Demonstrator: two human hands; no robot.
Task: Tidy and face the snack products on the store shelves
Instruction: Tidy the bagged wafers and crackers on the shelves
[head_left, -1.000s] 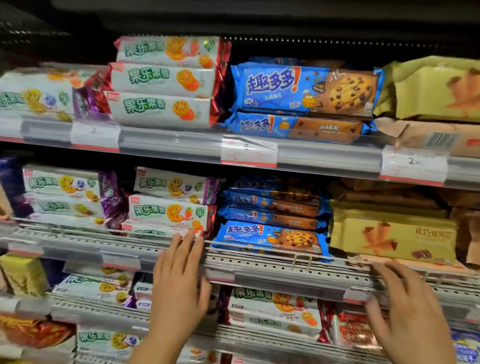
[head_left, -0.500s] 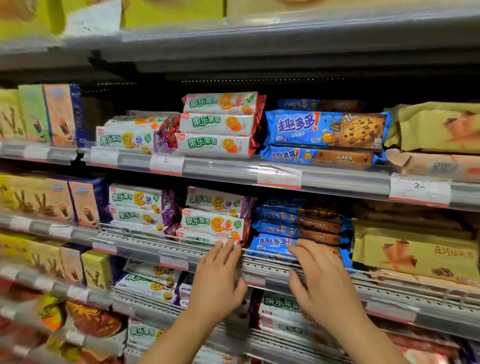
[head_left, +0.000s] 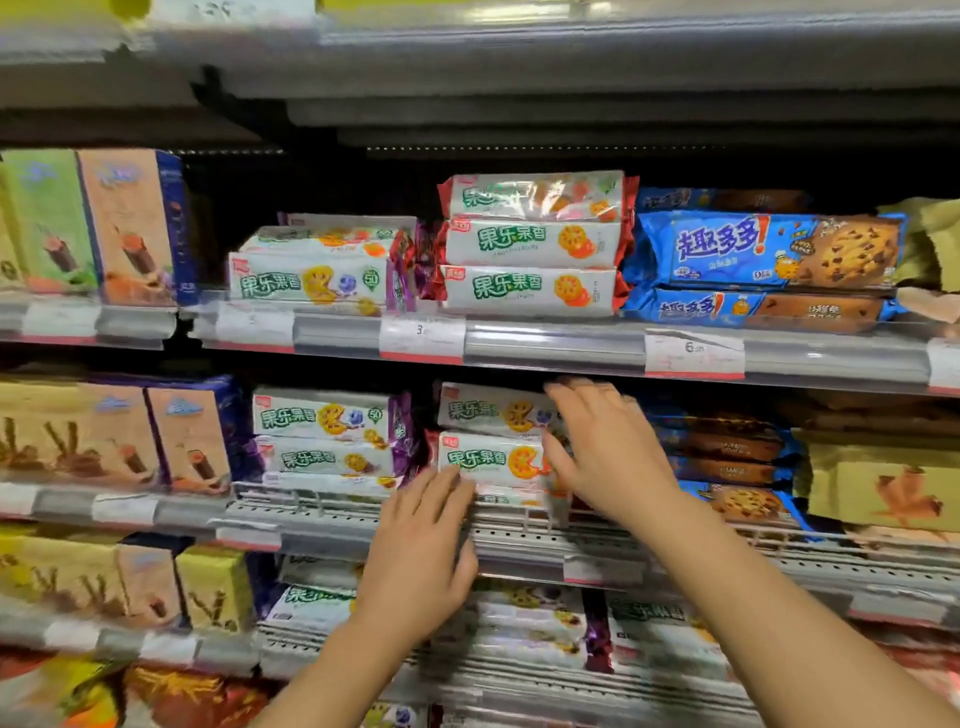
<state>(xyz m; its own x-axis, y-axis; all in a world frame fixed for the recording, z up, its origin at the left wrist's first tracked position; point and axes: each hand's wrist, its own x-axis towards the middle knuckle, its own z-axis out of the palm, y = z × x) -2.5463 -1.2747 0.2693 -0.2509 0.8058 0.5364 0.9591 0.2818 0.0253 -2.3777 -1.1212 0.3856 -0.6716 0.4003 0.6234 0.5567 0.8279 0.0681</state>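
The white biscuit packs (head_left: 491, 457) lie stacked on the middle shelf (head_left: 519, 540), long axes running along its front rail. The right hand (head_left: 608, 447) covers their right ends, fingers (head_left: 576, 387) spread wide and blurred; contact cannot be confirmed. The left hand (head_left: 421, 545), fingers straight and together, rests at the rail just below the lowest pack. The right hand is nearer.

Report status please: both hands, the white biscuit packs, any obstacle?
Left hand open, fingers at the white biscuit stack. Right hand open against the stack's right end. Wire fence along the shelf edge.
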